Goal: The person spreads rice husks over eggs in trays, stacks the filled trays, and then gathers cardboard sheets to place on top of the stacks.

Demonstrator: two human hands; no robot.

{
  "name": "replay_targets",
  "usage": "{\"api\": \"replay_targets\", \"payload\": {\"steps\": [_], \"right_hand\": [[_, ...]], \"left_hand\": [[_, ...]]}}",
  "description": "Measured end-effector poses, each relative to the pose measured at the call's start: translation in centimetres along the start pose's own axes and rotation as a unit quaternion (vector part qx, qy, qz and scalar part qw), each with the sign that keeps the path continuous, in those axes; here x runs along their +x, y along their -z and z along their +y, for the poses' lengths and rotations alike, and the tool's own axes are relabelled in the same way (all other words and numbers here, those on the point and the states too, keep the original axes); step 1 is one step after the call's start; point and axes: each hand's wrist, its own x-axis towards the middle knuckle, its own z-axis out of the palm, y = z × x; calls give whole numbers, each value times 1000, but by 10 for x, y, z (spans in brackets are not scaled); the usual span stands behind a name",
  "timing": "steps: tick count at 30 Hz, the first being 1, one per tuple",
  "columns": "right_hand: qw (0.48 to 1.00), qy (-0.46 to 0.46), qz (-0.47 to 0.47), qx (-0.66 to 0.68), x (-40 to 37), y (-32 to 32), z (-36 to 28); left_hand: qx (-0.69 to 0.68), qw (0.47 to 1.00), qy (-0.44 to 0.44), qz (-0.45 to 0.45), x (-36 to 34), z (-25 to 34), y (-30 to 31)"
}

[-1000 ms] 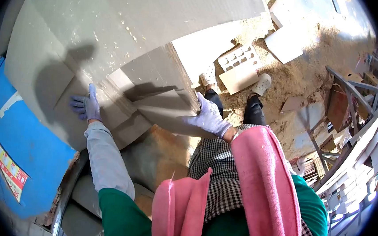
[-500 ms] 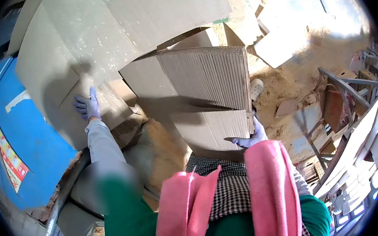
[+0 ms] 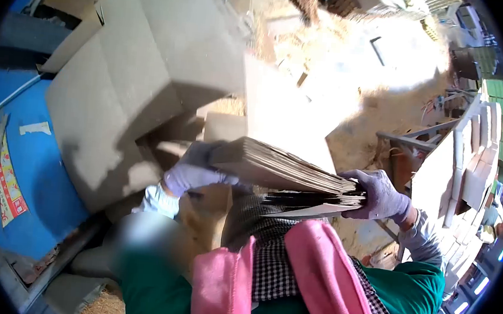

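A stack of flattened cardboard sheets (image 3: 289, 167) is held up in front of my waist, its layered edges facing up toward me. My left hand (image 3: 196, 171), in a pale purple glove and slightly blurred, grips the stack's left end. At the right end my right hand (image 3: 378, 195), gloved the same way, is closed around the sheets. The lower sheets part from the rest in a dark gap. Beyond my left hand lies a large flat cardboard sheet (image 3: 122, 70), with my shadow falling across it.
To the left is a blue surface (image 3: 48, 182) with a torn colored label. Sawdust-like bits cover the ground (image 3: 367, 113) ahead, in strong sunlight. Metal bars (image 3: 409, 140) and a pile of pale cardboard (image 3: 470, 150) stand at the right.
My left hand has left the large sheet and taken hold of the stack's left end. The stack has been raised and tipped so its edges show. My view has shifted.
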Motion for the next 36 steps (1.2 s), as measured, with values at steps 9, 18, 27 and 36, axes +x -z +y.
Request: {"api": "replay_targets", "payload": {"steps": [9,18,27,36], "right_hand": [[899,437,18,-7,16,22,-79],[929,338,116,100,52,65,-74],[794,123,248,542,198,48,-65],[458,48,286,840,301,-14,17]], "left_hand": [[-1,999,-14,31,17,110,29],[64,902,-59,423,-99,205,177],[53,779,-70,621,-164,184,339],[-121,769,-122,615,-151,-28,470]]}}
